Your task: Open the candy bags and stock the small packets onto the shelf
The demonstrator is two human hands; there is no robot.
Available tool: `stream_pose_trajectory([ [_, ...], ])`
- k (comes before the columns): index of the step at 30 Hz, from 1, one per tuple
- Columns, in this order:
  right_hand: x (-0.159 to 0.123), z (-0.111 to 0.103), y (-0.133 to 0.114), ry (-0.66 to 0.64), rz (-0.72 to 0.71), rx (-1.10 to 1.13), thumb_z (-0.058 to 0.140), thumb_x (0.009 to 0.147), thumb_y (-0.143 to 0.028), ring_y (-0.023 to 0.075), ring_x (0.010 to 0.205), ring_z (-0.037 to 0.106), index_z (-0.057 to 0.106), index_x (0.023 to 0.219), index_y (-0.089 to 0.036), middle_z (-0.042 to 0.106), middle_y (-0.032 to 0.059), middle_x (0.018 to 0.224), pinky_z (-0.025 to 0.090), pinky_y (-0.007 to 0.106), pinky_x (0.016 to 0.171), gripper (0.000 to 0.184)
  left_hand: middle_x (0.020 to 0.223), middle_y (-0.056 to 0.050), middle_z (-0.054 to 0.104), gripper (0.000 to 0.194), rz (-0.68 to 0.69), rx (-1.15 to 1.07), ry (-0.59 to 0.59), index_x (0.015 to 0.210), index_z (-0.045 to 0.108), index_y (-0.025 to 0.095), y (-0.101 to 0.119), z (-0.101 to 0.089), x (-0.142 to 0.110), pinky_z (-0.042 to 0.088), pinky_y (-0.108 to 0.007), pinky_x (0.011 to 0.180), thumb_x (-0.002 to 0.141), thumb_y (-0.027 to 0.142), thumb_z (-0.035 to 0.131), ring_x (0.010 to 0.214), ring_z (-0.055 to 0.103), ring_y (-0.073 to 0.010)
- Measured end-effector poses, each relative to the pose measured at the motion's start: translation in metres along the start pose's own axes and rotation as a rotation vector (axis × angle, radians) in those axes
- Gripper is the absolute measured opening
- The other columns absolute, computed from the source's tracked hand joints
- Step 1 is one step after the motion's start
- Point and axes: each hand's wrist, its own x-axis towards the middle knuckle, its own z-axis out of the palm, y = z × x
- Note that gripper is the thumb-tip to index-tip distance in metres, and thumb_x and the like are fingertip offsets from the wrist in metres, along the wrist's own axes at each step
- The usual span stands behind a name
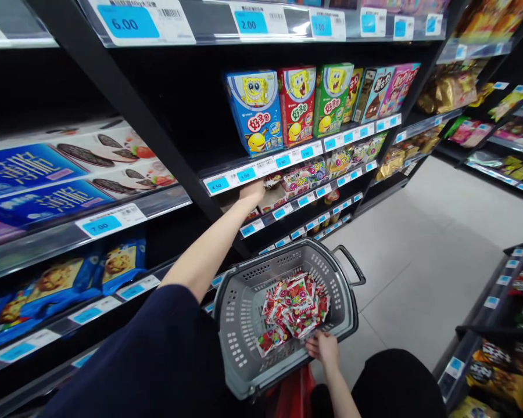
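My left hand [253, 189] reaches into a lower shelf, under the price rail, beside an open carton [271, 196] of small snack packets. Its fingers are hidden by the rail and the goods, so their grip does not show. Low in the view, my right hand [325, 346] is closed on the near rim of a grey plastic shopping basket [239, 325], fingers curled over the edge. Inside the basket lies a loose heap of small red snack packets [297, 299]. The basket's black carrying handle [353, 264] is folded outward on the right.
Cartoon snack boxes [256, 113] stand on the shelf above my left hand. Blue biscuit boxes [35, 168] and blue cookie bags [122, 261] fill shelves at left. A dark upright post [143, 110] divides the shelving. Grey floor [422, 232] runs along the aisle; another shelf [466, 348] stands at right.
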Motion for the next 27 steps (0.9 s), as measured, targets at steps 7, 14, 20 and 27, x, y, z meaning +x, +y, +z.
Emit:
stream_pose_trajectory([
  [7,-0.042,0.019,-0.034,-0.237,0.029,0.034,0.056,0.075,-0.043,0.0129,0.038,0.056,0.054,0.081,-0.013,0.06,0.0025,0.05,0.036,0.019,0.037,0.031,0.088,-0.006,0.054,0.019,0.427,-0.276,0.016,0.073,0.057,0.017,0.0,-0.023,-0.155,0.043,-0.031,0.077,0.07,0.004,0.043,0.087,0.052,-0.018],
  [14,-0.156,-0.002,-0.08,-1.07,-0.317,0.252,0.07,0.066,-0.038,0.0149,0.073,0.062,0.04,0.123,-0.03,0.061,0.0051,0.105,0.047,0.026,0.062,0.065,0.091,-0.004,0.05,0.025,0.07,-1.016,-0.124,0.046,0.046,0.015,0.009,-0.015,-0.319,0.043,-0.035,0.083,0.069,0.011,0.056,0.099,0.051,-0.0227],
  [20,-0.152,-0.006,-0.071,-0.915,-0.596,0.135,0.073,0.063,-0.029,0.0247,0.103,0.054,0.052,0.115,-0.023,0.056,0.0077,0.118,0.043,0.037,0.086,0.057,0.124,-0.005,0.047,0.044,-0.242,-1.29,-0.132,0.107,0.057,0.027,-0.004,0.005,-0.346,0.037,-0.041,0.095,0.064,0.021,0.066,0.117,0.041,-0.0292],
  [27,-0.122,-0.017,-0.071,-0.675,-0.749,-0.1,0.072,0.064,-0.028,0.0229,0.093,0.06,0.053,0.117,-0.022,0.061,0.0077,0.112,0.048,0.036,0.082,0.056,0.128,-0.012,0.044,0.078,-0.313,-1.743,-0.696,0.136,0.008,0.037,-0.015,0.013,-0.348,0.054,-0.039,0.054,0.075,0.038,0.055,0.088,0.06,-0.0297],
])
